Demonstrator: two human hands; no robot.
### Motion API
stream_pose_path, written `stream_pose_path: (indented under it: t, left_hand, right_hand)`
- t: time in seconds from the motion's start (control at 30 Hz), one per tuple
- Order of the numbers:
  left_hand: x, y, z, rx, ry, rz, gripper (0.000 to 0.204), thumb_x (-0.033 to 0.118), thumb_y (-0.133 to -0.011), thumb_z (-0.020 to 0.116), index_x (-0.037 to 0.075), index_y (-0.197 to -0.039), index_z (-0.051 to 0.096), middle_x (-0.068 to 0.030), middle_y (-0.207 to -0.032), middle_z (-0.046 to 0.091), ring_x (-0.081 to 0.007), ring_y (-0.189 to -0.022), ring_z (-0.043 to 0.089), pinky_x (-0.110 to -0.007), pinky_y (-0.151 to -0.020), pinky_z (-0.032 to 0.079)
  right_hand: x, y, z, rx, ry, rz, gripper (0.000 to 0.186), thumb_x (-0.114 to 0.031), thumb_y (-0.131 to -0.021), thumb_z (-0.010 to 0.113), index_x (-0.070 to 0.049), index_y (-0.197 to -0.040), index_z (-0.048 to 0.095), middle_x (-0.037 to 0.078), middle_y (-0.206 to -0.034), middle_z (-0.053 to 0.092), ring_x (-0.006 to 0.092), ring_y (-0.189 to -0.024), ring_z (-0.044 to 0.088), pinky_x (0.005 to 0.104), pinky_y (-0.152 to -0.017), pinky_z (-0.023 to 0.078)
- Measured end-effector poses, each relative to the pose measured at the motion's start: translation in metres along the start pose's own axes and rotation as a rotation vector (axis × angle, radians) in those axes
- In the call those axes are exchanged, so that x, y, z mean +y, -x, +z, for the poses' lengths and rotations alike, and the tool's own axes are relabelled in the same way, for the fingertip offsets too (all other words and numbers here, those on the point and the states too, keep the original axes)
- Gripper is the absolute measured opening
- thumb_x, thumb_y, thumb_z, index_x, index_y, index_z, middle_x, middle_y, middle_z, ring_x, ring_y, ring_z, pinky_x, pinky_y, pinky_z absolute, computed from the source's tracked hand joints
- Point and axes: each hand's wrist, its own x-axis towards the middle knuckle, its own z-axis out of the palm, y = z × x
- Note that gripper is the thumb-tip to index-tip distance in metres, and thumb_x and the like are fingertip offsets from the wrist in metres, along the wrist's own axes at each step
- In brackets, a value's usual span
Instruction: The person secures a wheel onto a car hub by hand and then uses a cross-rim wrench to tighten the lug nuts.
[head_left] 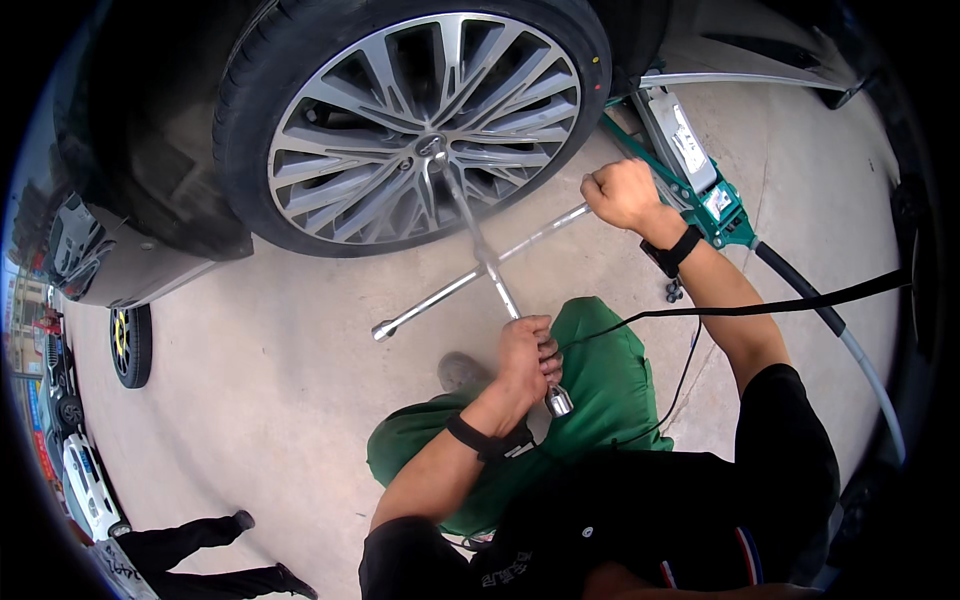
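Head view, looking down: alloy wheel (425, 130) with multi-spoke rim and tyre still mounted on dark car body (150, 120), upper centre of frame. Four-way cross wrench (487, 262) engaged, one arm running up to the hub area near the wheel centre, socket seated on what appears to be a lug bolt; exact bolt hidden by spokes and blur. Left hand (525, 358) closed around the near arm of the wrench, lower centre, chrome socket end protruding just below the fist. Right hand (622, 193) clenched on the right-pointing arm, right of centre, fist tight. Remaining arm free, pointing lower left, untouched. Black wrist straps on both forearms. Green floor jack (700, 180) positioned under the car sill at upper right, long handle (830, 320) trailing toward the right edge; whether the tyre is clear of the concrete floor (280, 400) cannot be told. Green trouser knee (590, 380) below the wrench. Other parked vehicles at far left edge; another person's dark legs (200, 560) at lower left. Assessment: work judged at the bolt-turning stage. Jack placed, wrench fitted, both hands loaded for a turn. No loose bolts seen on the ground, wheel not off. Loosening or tightening not determinable.
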Motion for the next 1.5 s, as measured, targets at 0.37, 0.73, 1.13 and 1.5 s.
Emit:
stream_pose_path:
  t: [0.37,0.73,1.13,1.5]
  left_hand:
    - [-0.001,0.002,0.009,-0.062,-0.025,-0.02,0.043,0.029,-0.087,0.052,0.021,-0.054,0.026,0.0052,-0.049,0.022,-0.0112,-0.042,0.021,-0.029,-0.042,0.017]
    - [0.027,-0.013,0.011,-0.115,0.001,0.018,0.042,0.026,-0.088,0.051,0.021,-0.055,0.026,0.0041,-0.048,0.023,-0.0119,-0.04,0.023,-0.029,-0.041,0.018]
    - [0.038,-0.018,0.021,-0.248,0.044,-0.049,0.043,0.025,-0.09,0.047,0.02,-0.053,0.025,0.0034,-0.047,0.022,-0.0131,-0.04,0.021,-0.031,-0.042,0.019]
    - [0.036,-0.032,0.043,-0.269,0.05,-0.025,0.042,0.025,-0.089,0.047,0.02,-0.053,0.026,0.0038,-0.047,0.022,-0.0127,-0.041,0.022,-0.031,-0.043,0.02]
  right_hand:
    - [0.003,0.009,-0.032,0.177,-0.003,-0.082,0.033,-0.018,-0.081,0.058,0.0,-0.053,0.058,0.017,-0.055,0.056,0.0381,-0.052,0.055,0.0446,-0.052,0.045]
    - [-0.035,-0.036,-0.07,0.284,0.172,-0.26,0.033,-0.02,-0.076,0.061,-0.001,-0.048,0.057,0.015,-0.052,0.056,0.036,-0.05,0.057,0.0425,-0.051,0.047]
    - [-0.083,-0.056,-0.113,0.374,0.252,-0.34,0.038,-0.024,-0.084,0.06,-0.003,-0.053,0.062,0.012,-0.054,0.059,0.0324,-0.053,0.06,0.0413,-0.054,0.049]
    - [-0.062,-0.079,-0.105,-0.003,0.458,-0.18,0.053,-0.033,-0.098,0.047,-0.004,-0.057,0.066,0.017,-0.056,0.061,0.0357,-0.055,0.063,0.0423,-0.057,0.052]
